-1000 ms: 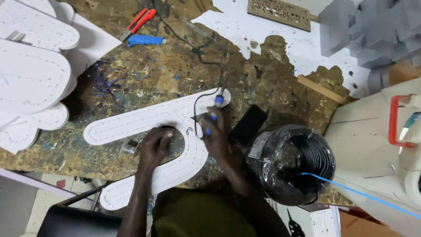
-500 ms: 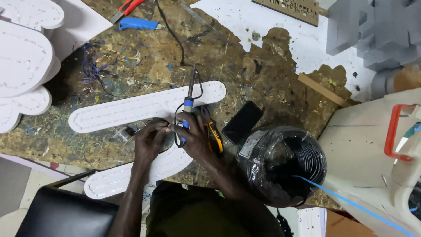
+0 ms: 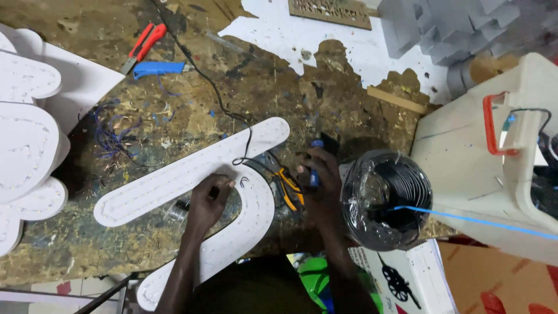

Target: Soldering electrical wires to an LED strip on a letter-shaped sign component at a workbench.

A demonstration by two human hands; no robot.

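Note:
A white letter-shaped sign piece (image 3: 174, 180) with rows of small dots lies flat on the stained wooden bench (image 3: 174, 116). My left hand (image 3: 208, 202) presses on it at the bend, fingers curled, fingertips beside two short wire ends (image 3: 243, 181). My right hand (image 3: 318, 177) is just right of the piece, closed around a blue-handled tool (image 3: 315, 152) held upright. A thin black cable (image 3: 229, 113) runs from the far edge of the bench down onto the white piece. Orange-and-black pliers (image 3: 286, 185) lie between my hands.
A plastic-wrapped spool of black wire (image 3: 386, 197) sits right of my right hand, a blue strand (image 3: 476, 220) leading off it. Red pliers (image 3: 144, 42) and a blue knife (image 3: 156, 68) lie far left. White letter forms (image 3: 26, 134) stack left; a white plastic container (image 3: 465, 157) stands right.
My right hand has drawn back to the right, off the white piece, taking the blue-handled tool with it. My left hand has stayed on the bend of the piece.

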